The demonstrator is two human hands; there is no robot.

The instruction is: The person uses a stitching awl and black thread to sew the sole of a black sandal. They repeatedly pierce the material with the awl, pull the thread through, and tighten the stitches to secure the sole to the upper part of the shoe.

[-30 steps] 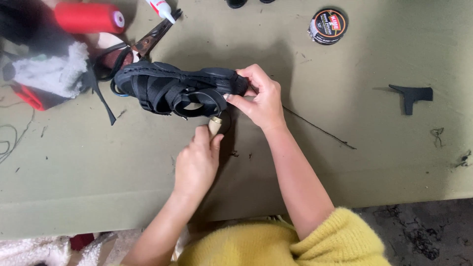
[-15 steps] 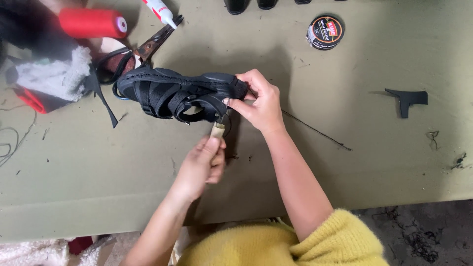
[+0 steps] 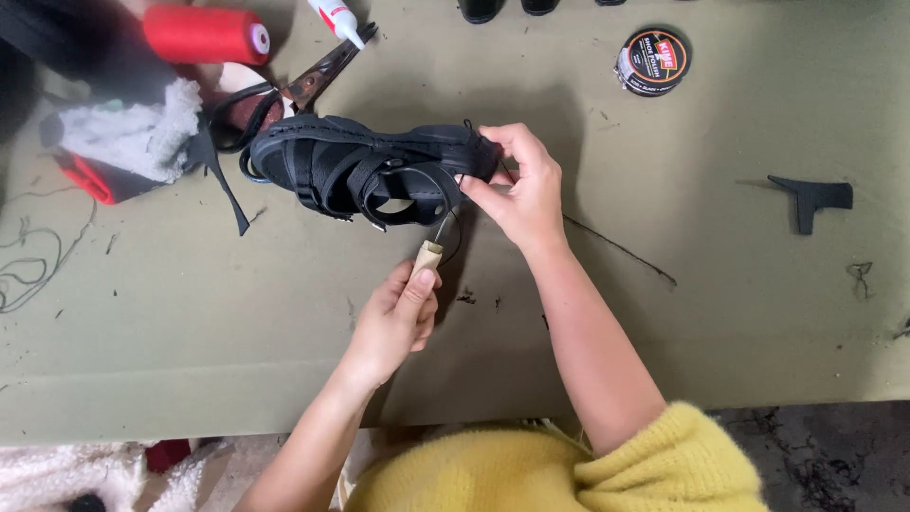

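Two bare hands work over our olive-green table (image 3: 720, 313). Our right hand (image 3: 519, 185) pinches the heel end of a black strappy sandal (image 3: 365, 166), thumb and fingertips closed on its edge, holding it just above the tabletop with the toe pointing left. Our left hand (image 3: 396, 318) sits below it, fingers curled shut around the pale wooden handle of an awl (image 3: 431, 251), whose thin metal tip reaches up toward the sandal's heel strap; we cannot tell whether it touches.

At the top right lies a round black tin (image 3: 652, 62) with a red and white label on its lid. At the top left a red thread spool (image 3: 204, 35) lies on its side, beside a white glue tube (image 3: 336, 19) with a red band. Black-handled scissors (image 3: 284, 100) rest just left of the sandal, near a white fleecy rag (image 3: 133, 137). Well apart on the right lies a black T-shaped scrap (image 3: 810, 197), and a dark thread (image 3: 621, 248) trails across the table beside our right wrist.
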